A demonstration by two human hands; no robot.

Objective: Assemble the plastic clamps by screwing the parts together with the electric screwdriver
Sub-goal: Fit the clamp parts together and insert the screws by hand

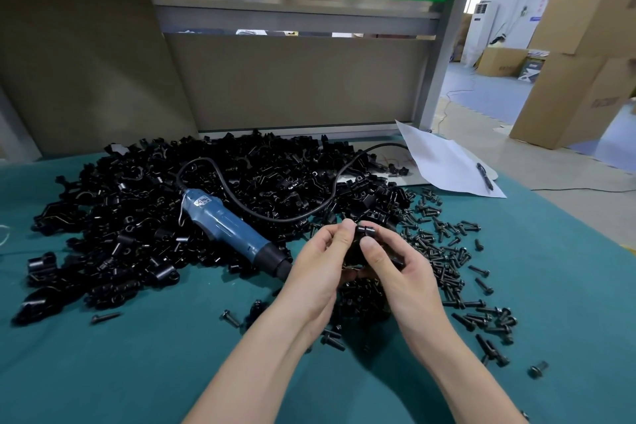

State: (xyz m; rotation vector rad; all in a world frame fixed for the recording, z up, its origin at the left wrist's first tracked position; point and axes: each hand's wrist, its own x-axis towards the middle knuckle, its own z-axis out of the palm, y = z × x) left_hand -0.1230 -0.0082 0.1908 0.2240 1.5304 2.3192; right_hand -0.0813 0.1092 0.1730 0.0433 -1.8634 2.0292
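Glossy black plastic clamp parts [192,203], matt teal cloth table cover [137,365], smooth white paper [444,162]

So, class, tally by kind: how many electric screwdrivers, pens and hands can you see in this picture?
Electric screwdriver: 1
Pen: 1
Hands: 2, left hand and right hand, both pinching one black clamp
Total: 4

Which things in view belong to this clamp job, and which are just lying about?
Job: clamp part, pinched by left hand and right hand; pile of clamp parts; screws; electric screwdriver.
Lying about: white paper; pen; cardboard boxes.
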